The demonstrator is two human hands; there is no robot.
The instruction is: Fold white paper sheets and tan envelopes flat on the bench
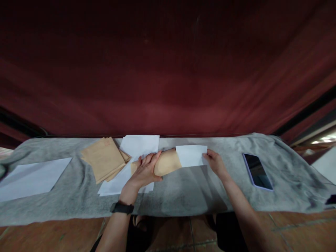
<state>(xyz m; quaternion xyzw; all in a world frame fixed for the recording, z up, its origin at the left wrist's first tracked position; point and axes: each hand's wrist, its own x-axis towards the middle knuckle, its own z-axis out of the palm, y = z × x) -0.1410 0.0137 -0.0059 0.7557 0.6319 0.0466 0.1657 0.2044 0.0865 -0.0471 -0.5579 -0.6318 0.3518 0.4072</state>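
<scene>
A brown paper envelope (168, 162) lies across the middle of the grey cloth, its body bowed upward and its mouth facing right. My left hand (145, 170) spans its left part, with the thumb at the near edge and the fingers at the far edge, gripping it. In a pinch at its right edge, my right hand (214, 161) holds a white folded sheet of paper (191, 156). That paper's left end meets the envelope's mouth; whether it is inside I cannot tell. Under my left hand and the envelope lie white paper sheets (140, 144).
A stack of brown envelopes (103, 159) sits left of my left hand, partly over the white sheets. Farther left lies another white sheet (36, 177). A phone (258, 171) rests at the right on the wrinkled grey cloth (178, 199). A dark red surface (168, 87) rises behind.
</scene>
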